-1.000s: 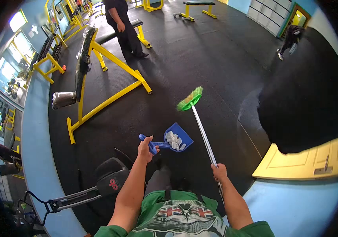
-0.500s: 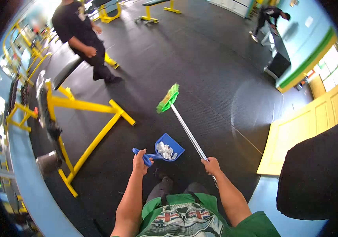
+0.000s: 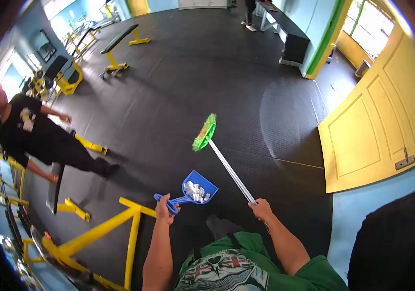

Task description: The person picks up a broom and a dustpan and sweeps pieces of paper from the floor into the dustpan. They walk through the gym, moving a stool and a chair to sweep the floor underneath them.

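Note:
My left hand (image 3: 164,210) is closed round the handle of a blue dustpan (image 3: 209,183), held in front of my body. Crumpled white scraps (image 3: 195,191) lie in its pan. In my right hand (image 3: 260,209) is the pale, silvery stick of a broom (image 3: 228,167), gripped near its lower end in view. The broom's green head (image 3: 204,133), with green and tan bristles, points away from me, beyond the dustpan and apart from it. Whether the bristles touch the floor, I cannot tell.
Yellow-framed gym equipment (image 3: 103,229) stands close on my left, with a person in black (image 3: 40,128) beyond it. A yellow door (image 3: 362,140) stands open on the right. Padded benches (image 3: 120,39) and a dark counter (image 3: 292,41) are farther off on the black floor (image 3: 183,87).
My view has turned toward the right and up, bringing more of the door in. Both hands keep hold of dustpan and broom. The person at left appears farther left and lower.

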Tool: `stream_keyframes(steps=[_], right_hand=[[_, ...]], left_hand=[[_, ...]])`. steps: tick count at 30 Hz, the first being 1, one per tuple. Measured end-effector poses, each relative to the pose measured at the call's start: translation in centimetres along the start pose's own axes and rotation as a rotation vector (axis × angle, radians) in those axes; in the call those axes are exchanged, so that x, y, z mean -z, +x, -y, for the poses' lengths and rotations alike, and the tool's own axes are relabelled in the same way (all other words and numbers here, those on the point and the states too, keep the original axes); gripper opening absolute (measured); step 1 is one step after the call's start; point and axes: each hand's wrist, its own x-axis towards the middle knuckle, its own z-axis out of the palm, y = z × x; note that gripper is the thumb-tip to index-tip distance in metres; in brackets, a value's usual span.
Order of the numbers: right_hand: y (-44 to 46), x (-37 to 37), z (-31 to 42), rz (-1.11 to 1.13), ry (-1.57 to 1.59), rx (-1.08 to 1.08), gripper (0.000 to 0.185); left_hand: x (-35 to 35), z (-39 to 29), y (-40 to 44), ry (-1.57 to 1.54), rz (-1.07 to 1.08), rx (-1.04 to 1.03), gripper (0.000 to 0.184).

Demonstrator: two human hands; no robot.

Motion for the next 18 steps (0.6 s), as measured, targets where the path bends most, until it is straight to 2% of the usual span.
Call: stream_keyframes(steps=[2, 9, 12, 18], right_hand=[[2.1, 1.5, 1.0, 0.026, 0.018, -0.096, 0.034], [8.2, 8.9, 2.2, -0.04, 0.078, -0.198, 0.036], [10.2, 11.4, 3.5, -0.093, 0.211, -0.288, 0.037], [16.7, 15.9, 0.7, -0.179, 0.393, -0.4, 0.04]], left_hand=[[-3.9, -2.8, 1.7, 0.045, 0.02, 0.0, 0.036], [-18.8, -7.2, 6.6, 0.138, 0.112, 0.024, 0.034], [-25.0, -8.7, 9.5, 0.196, 0.178, 0.032, 0.033], [-39.9, -9.0, 16.4, 0.348, 0.329, 0.031, 0.037]])
